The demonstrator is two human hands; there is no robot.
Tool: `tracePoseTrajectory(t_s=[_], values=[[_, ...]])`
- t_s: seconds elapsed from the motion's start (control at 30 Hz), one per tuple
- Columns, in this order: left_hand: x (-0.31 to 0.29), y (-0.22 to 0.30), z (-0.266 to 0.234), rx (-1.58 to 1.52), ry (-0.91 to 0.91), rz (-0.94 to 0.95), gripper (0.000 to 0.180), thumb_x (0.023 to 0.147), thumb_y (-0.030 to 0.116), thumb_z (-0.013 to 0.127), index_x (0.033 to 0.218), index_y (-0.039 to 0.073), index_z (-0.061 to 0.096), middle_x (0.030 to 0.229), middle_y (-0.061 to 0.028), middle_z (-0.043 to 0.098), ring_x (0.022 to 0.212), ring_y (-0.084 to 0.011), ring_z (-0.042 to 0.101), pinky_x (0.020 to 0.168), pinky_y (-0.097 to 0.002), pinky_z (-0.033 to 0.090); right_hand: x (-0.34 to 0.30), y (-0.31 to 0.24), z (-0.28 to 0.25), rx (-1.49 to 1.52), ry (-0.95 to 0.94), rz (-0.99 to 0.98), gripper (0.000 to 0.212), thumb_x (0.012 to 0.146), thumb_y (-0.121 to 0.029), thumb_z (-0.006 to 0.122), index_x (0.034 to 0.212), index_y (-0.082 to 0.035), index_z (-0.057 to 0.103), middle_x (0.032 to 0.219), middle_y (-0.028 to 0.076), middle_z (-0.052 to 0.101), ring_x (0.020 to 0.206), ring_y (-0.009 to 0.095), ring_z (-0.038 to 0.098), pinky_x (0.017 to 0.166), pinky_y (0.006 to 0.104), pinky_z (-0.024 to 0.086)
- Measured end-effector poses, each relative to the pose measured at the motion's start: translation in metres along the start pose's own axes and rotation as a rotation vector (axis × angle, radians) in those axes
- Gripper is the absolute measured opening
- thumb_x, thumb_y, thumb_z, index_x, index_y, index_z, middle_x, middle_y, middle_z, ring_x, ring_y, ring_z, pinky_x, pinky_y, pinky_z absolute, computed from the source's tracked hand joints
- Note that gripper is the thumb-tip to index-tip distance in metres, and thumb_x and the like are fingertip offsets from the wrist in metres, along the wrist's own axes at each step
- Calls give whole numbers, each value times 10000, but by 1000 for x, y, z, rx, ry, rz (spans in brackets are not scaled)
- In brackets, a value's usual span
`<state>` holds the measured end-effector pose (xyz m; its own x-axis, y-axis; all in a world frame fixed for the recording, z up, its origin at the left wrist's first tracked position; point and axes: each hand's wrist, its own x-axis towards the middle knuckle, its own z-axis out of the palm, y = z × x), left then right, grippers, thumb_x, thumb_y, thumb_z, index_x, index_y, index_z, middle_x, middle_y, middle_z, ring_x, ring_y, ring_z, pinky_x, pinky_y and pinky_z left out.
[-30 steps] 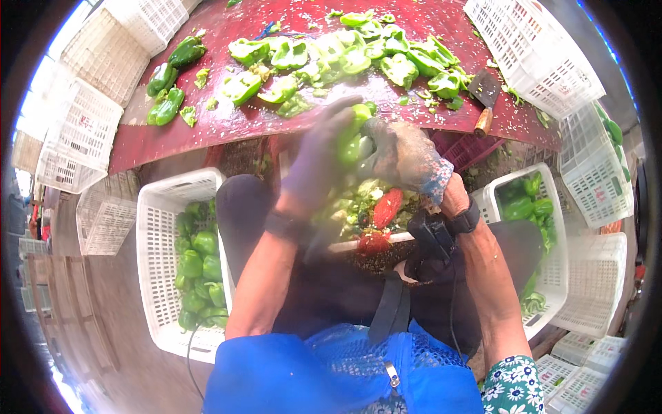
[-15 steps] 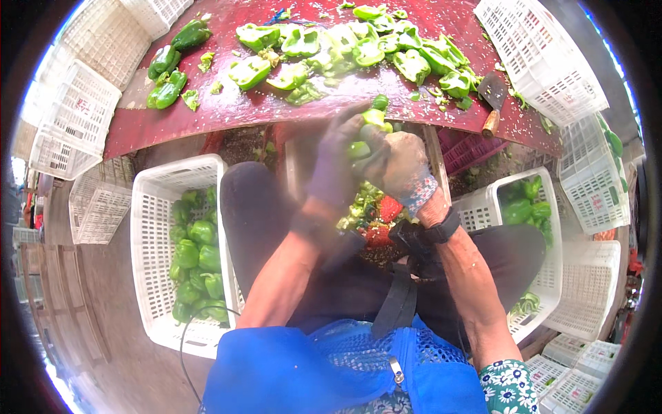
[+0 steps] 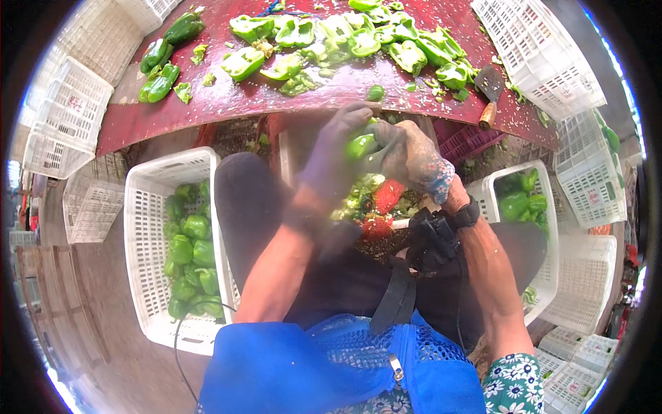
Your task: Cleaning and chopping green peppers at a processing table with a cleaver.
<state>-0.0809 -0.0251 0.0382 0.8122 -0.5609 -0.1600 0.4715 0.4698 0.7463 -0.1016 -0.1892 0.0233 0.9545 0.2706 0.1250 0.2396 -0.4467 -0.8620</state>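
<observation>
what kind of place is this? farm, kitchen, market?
Probably a produce sorting or prep spot, maybe outdoors. A red worktable is strewn with cut green bell peppers, white slotted plastic crates stand all around, and both hands work a whole green pepper.

Head view: at centre, the left hand (image 3: 336, 157) and right hand (image 3: 412, 157) together grip a green pepper (image 3: 360, 145) just below the edge of a red table (image 3: 289, 96). Cut pepper pieces (image 3: 345, 38) lie toward 12 o'clock, whole peppers (image 3: 162, 58) toward 11, and a cleaver (image 3: 490, 90) toward 1. White crates of peppers sit at 9 o'clock (image 3: 148, 207) and 3 o'clock (image 3: 545, 228).
</observation>
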Motion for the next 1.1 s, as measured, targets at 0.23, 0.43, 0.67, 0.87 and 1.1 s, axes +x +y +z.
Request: tracePoseTrajectory(t_s=[0.23,0.43,0.67,0.87,1.1], values=[[11,-20,-10,-72,159,102,378,932,313,536,1226,75,550,1058,-115,624,925,-210,632,728,-320,558,-13,11,7,-203,250,-48,397,965,-278,455,1089,27,675,681,15,643,527,143,585,510,368,490],[7,0,-15,-501,-9,223,476,979,338,487,1347,37,473,1183,-222,592,1139,-350,587,889,-415,539,-17,-22,-44,-1109,250,285,224,897,-63,622,1090,47,647,863,27,674,768,76,618,649,243,515],[3,5,-6,-496,-75,323,469,983,282,461,1369,16,448,1268,-255,543,1204,-370,542,1000,-451,488,-9,-67,10,-623,441,-133,169,835,-174,659,967,-69,667,728,125,683,646,257,688,597,392,554],[-7,11,6,-297,-150,369,456,958,292,475,1333,32,475,1234,-222,561,1047,-300,613,856,-405,549,0,-70,33,-820,552,-76,189,813,-91,614,976,-18,676,678,166,652,631,335,660,593,408,518],[-9,1,-1,-494,3,325,466,977,297,434,1356,27,449,1313,-250,510,1149,-361,558,998,-481,487,13,-64,32,-788,413,-293,105,875,-149,524,848,-60,572,578,85,546,518,245,607,460,375,482]])
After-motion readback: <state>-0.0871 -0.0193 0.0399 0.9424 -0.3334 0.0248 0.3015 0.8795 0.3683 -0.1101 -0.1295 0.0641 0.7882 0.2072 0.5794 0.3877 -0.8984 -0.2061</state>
